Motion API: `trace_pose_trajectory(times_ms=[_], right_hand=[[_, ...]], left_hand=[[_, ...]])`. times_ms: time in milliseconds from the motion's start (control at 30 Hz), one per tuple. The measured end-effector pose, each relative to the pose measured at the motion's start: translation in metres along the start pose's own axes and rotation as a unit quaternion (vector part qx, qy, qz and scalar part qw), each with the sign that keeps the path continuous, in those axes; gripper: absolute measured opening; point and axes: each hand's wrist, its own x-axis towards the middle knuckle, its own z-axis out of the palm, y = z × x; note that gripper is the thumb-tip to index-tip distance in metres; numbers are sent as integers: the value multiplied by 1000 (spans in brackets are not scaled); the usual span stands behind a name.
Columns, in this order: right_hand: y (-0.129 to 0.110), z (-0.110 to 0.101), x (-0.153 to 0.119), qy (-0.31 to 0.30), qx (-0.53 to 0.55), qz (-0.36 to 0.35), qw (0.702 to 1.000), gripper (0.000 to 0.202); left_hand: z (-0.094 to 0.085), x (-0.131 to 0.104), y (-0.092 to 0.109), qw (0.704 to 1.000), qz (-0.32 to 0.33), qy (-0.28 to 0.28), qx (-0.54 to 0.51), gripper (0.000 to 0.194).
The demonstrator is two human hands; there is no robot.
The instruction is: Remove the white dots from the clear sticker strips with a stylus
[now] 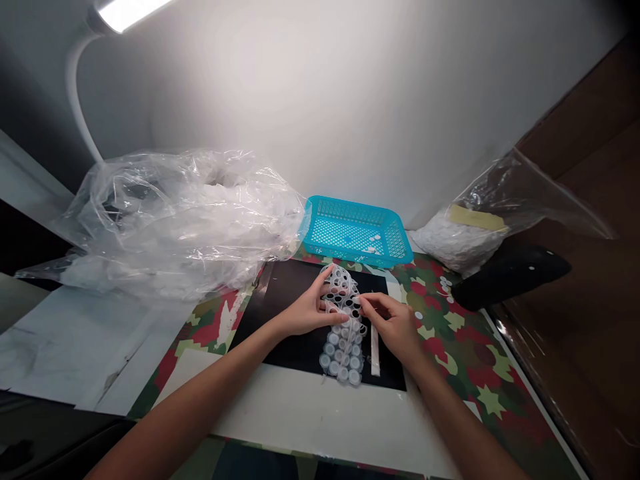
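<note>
My left hand grips a translucent sheet of joined plastic rings, its upper part raised and bent over the fingers. Dark round openings show through many of those rings. Closed in a pinch, my right hand meets the sheet's right edge; a small whitish spot shows at the fingertips, too small to name. The lower part, with round whitish caps or discs in rows, lies on a black mat. Beside it, under my right hand, is a narrow white strip.
A blue perforated basket with several small white discs stands behind the mat. Large clear plastic bags spread at left. To the right are a bag of white pieces, a black object and loose discs on the patterned tablecloth.
</note>
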Motion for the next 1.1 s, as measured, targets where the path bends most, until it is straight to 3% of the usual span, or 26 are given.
trace_pose_trajectory(times_ms=[233, 433, 600, 833, 967, 1100], right_hand=[[3, 7, -2, -14, 39, 24, 999, 19], [8, 13, 0, 0, 60, 28, 998, 23], [11, 14, 0, 0, 59, 27, 998, 24], [7, 15, -1, 13, 21, 11, 1000, 20], [9, 16, 0, 23, 15, 8, 1000, 22], [6, 16, -1, 24, 9, -4, 1000, 21]], left_hand=[[8, -2, 1, 974, 35, 135, 181, 76], [5, -5, 8, 890, 34, 271, 366, 68], [2, -5, 8, 853, 10, 289, 435, 34], [3, -6, 5, 887, 42, 229, 400, 13], [7, -5, 6, 922, 70, 225, 307, 10], [9, 0, 1, 956, 61, 230, 173, 20]])
